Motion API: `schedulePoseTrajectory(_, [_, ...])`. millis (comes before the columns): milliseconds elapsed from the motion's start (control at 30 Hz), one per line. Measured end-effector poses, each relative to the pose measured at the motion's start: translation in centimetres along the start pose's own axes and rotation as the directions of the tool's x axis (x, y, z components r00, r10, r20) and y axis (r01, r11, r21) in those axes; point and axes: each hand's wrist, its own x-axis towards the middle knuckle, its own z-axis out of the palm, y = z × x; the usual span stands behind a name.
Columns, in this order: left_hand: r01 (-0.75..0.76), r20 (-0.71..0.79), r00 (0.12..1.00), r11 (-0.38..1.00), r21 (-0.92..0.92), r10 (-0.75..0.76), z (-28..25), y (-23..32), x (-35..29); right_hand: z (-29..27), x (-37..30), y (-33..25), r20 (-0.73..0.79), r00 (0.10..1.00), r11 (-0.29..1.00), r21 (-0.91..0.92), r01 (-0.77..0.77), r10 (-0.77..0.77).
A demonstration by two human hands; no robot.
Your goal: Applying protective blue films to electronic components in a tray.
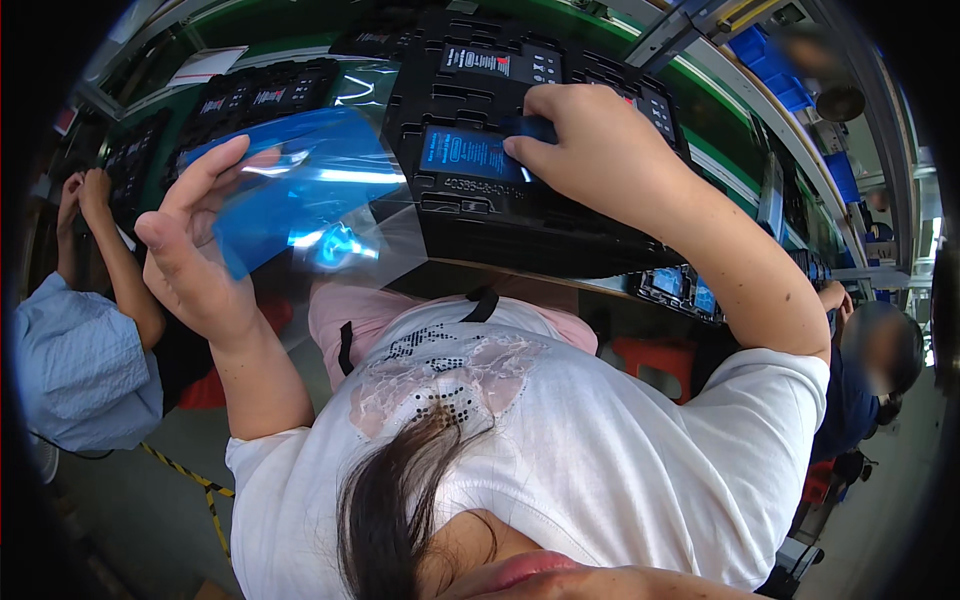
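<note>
My left hand (200, 250) holds a see-through blue film sheet (310, 150) by its left edge, the thumb in front and some fingers showing through the film. Clear, shiny film (395, 250) hangs at its lower right. Over a black moulded tray (415, 110), my right hand (590, 145) pinches a small dark blue film piece (532, 128) between thumb and forefinger. Directly beside those fingertips lies a flat battery (460, 152), its face tinted blue, in a tray pocket. Another dark battery (500, 65) sits in the pocket behind it.
More black trays with batteries (270, 95) stand at the far left on the green bench. Blue-faced pieces (680, 285) lie in a tray below my right forearm. A co-worker in a light blue top (85, 360) sits at left, another person (850, 400) at right.
</note>
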Motion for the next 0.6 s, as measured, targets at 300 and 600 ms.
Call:
schedulePoseTrajectory(300, [-0.135,0.050,0.990,0.991,-0.005,0.135,0.8,1.4,-0.2,-3.6,-0.6,-2.4,-0.584,0.466,0.696,-0.258,0.670,-0.665])
schedulePoseTrajectory(600, [-0.287,0.101,0.939,0.910,-0.300,0.330,1.5,2.9,0.3,-0.7,1.5,-3.4,-0.430,0.552,0.610,0.003,0.792,-0.715])
